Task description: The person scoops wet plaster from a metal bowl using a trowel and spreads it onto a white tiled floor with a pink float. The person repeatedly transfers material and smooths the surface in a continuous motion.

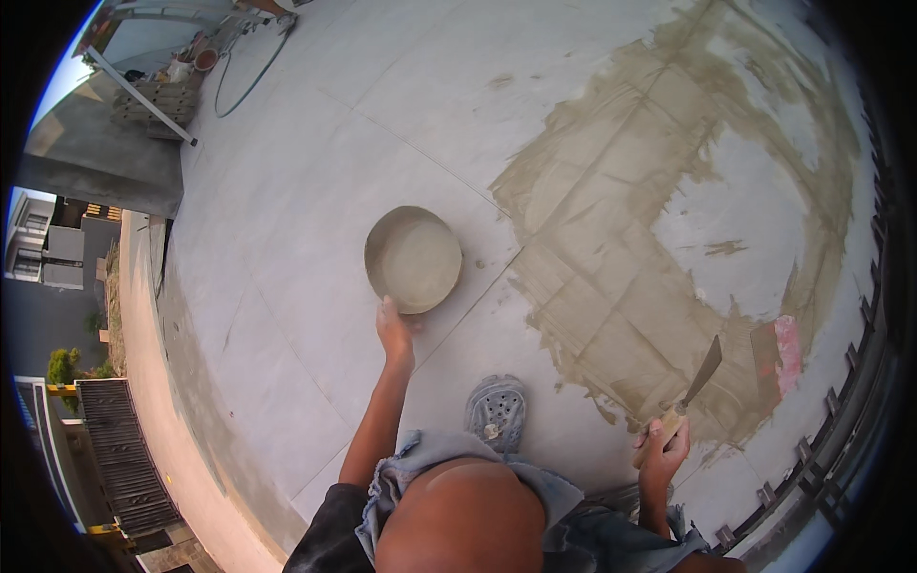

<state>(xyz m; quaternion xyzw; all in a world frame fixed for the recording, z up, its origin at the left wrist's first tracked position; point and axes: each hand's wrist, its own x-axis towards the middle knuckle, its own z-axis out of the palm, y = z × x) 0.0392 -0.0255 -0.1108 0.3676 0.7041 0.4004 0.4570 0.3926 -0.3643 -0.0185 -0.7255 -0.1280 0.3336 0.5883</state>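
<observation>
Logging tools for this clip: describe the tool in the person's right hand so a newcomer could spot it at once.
Start from the wide patch of wet brown mortar smeared across the grey tiled floor. At its near edge the right hand grips a trowel by its wooden handle. Its thin flat metal blade angling up and away sets it apart from the round pan at the left hand.

We grip the near rim of a round pan (413, 258) of grey slurry with our left hand (394, 329). At four o'clock, our right hand (661, 451) holds a putty knife (695, 387), blade tilted over wet brown mortar (611, 267) smeared across the tiled floor (315, 172).
</observation>
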